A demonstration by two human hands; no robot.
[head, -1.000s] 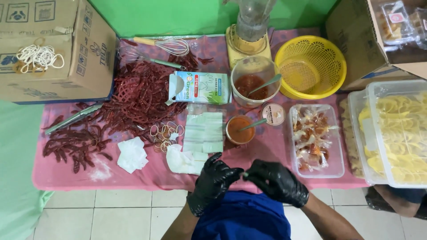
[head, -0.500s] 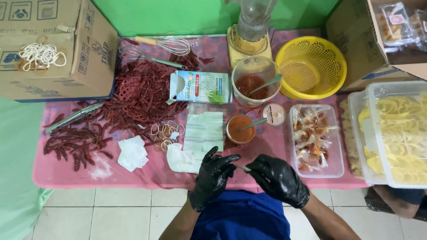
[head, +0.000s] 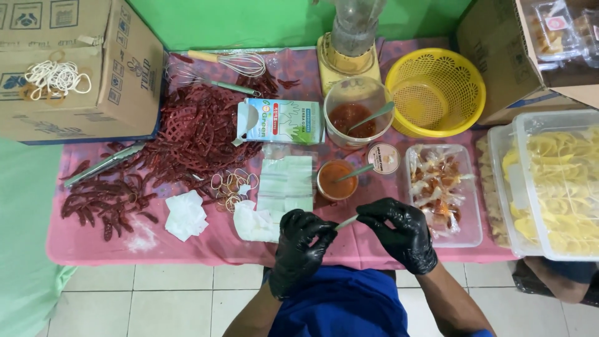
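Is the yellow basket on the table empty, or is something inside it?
Empty, as far as the view shows. The yellow basket stands upright, and only its own perforated bottom and wall are visible inside.

Small clear plastic bag (head: 347, 221): thin, pale, stretched flat into narrow strip, tilted, high end toward 2 o'clock. Held in air above front edge of worktop, at 6 o'clock from small orange sauce cup. Contents too small to tell.

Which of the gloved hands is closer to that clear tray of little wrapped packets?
Right. The right hand almost touches the tray; the left hand is farther off, across the small strip they share.
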